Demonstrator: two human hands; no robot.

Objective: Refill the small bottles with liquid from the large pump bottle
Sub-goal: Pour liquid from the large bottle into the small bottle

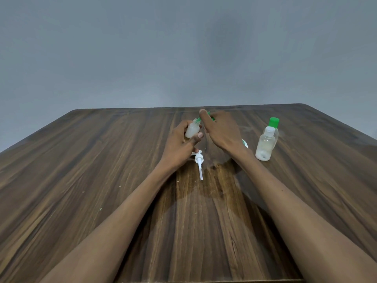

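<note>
My left hand grips a small translucent bottle holding whitish liquid, tilted to the right above the table. My right hand pinches a green cap at that bottle's neck. A white pump head with its dip tube lies flat on the table just below my left hand. Under my right wrist a bit of the large bottle's white and green body shows; the rest is hidden. Two more small bottles stand at the right: one with a white cap and, behind it, one with a green cap.
The dark wooden table fills the lower view, with its far edge against a plain grey wall. A few pale specks lie on the left half. The two standing bottles are close to my right forearm.
</note>
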